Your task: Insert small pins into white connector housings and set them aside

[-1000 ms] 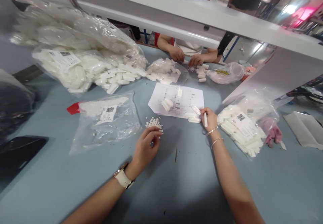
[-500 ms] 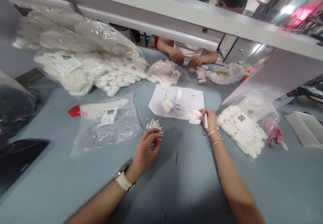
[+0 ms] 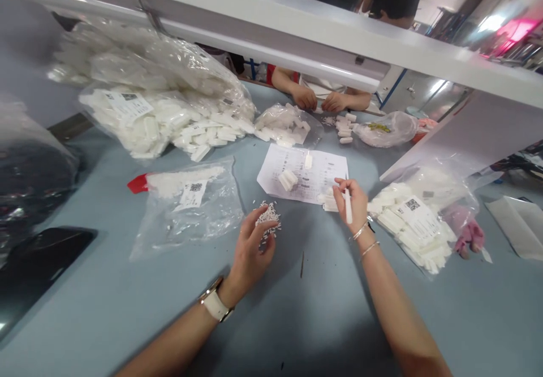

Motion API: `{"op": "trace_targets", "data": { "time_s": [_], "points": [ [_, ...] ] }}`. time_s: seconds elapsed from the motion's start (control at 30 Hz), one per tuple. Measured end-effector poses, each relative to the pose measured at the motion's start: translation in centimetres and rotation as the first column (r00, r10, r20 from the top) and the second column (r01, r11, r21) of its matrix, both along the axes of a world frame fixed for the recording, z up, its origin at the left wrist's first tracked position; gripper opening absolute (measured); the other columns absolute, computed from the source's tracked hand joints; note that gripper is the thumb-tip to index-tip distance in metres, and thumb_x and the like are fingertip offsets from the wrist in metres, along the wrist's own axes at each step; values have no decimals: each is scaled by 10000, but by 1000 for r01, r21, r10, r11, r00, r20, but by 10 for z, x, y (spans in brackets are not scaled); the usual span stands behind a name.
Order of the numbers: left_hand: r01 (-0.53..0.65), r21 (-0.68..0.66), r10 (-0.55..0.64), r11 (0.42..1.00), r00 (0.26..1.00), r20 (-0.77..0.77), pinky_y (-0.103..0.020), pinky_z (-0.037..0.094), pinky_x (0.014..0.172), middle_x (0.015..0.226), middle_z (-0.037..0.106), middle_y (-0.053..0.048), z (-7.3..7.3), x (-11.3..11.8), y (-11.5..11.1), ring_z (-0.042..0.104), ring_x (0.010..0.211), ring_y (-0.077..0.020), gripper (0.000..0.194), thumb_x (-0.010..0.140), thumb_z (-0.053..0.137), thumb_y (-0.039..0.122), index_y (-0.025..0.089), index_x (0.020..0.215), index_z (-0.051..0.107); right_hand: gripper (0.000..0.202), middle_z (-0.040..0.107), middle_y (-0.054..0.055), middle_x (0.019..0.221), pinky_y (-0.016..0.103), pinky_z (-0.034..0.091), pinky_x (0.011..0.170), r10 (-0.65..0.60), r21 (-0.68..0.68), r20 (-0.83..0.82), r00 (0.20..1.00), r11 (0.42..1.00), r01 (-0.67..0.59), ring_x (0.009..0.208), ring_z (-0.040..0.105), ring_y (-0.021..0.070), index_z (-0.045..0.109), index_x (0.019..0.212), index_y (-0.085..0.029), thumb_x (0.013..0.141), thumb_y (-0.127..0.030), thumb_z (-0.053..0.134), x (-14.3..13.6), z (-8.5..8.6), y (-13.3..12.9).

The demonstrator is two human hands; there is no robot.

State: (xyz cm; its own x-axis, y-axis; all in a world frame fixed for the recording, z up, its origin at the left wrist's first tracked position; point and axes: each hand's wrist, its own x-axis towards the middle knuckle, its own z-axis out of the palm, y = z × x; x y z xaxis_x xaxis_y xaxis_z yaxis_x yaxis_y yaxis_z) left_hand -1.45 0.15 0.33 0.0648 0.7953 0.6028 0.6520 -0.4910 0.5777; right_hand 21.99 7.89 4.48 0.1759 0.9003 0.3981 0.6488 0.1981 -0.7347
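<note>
My left hand (image 3: 253, 249) reaches over a pile of tiny white pegs (image 3: 271, 216), its fingers curved and apart, nothing visibly held. Between the fingers of my right hand (image 3: 356, 202) is a slim white stick-like piece (image 3: 348, 207), pointing away from me; its exact kind is unclear. Just left of that hand, a few white oblong pieces (image 3: 328, 200) lie at the corner of a printed sheet (image 3: 271, 165), partly hidden by my fingers. Also on the sheet are a small cluster of white blocks (image 3: 288, 180) and a single white block (image 3: 308, 162).
A flat clear bag (image 3: 207, 213) with a red end lies left; bulging bags of white parts (image 3: 144, 122) stand behind it. To the right are another filled bag (image 3: 418, 224) and a pink cloth (image 3: 470, 236). Across the table, a person's hands (image 3: 320, 99) work below a white shelf (image 3: 271, 12).
My left fingers have spread from a near pinch at the pile's edge to apart over it. My right hand has turned slightly, still holding the white piece. The whole view has shifted a little.
</note>
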Motion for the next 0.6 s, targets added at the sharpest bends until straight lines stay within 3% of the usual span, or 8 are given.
{"op": "trace_targets", "data": {
  "time_s": [0.17,0.33,0.47,0.6],
  "points": [
    [-45,33,46,998,998,-45,-439,460,925,1231,501,-121,2,0,0,503,1152,-263,240,784,511,59,209,969,544,146,682,40,827,313,448,743,79,-142,131,988,988,-60,775,641,207,488,759,-223,759,-340,575,-19,-5,50],
    [-53,63,57,997,995,-76,-445,456,920,1219,493,-140,3,0,1,497,1148,-275,228,786,514,64,199,968,536,201,645,30,740,301,428,677,-24,-233,311,950,967,100,711,615,209,505,810,-217,731,-345,639,-46,-13,99],
    [-54,50,58,997,995,-86,-467,440,937,1234,483,-142,3,0,1,487,1159,-281,230,792,519,67,200,979,530,224,642,34,725,302,430,671,-23,-310,316,948,943,126,722,615,211,510,830,-214,690,-271,675,-55,-23,115],
    [-45,44,48,998,997,-67,-454,443,943,1234,482,-131,2,0,1,489,1158,-267,241,794,518,62,205,988,521,167,635,31,737,307,444,694,-44,-285,209,977,953,104,716,605,204,495,735,-210,651,-175,634,-42,-28,114]
  ]
}}
